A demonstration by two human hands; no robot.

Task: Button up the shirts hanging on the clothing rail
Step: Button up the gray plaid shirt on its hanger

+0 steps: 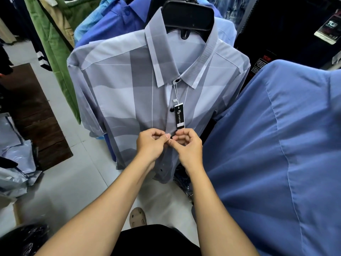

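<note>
**Both hands pinching the placket at the third button, grey shirt**

Grey block-patterned shirt (129, 85) hangs facing the camera on a black hanger (188, 15). Collar button (177, 80) done up; second black button (171, 109) just above the grip, also through its hole.

Left hand (150, 145) and right hand (187, 145) meet at the shirt's front opening, knuckles nearly touching. Left thumb and forefinger clamped together on the placket edge. Right fingers curled, pinching the opposite edge. A dark speck between the fingertips may be the third button; too small to confirm. Whether it is through the hole: cannot tell.

Black hang tag (180, 116) dangles on a string from the collar, its lower end just above the right hand's knuckles.

Below the grip, the placket lies loosely together; one small dark button (161, 170) visible near the hem.

Right of the grip: a plain blue shirt (276, 145), close, filling that side. Above and behind the grey shirt: a deeper blue shirt (118, 21). Up and left of the grip: a green garment (53, 52).

Well below the grip: pale tiled floor (77, 182), a sandalled foot (138, 217), grey plastic bags (16, 154) far left.
</note>
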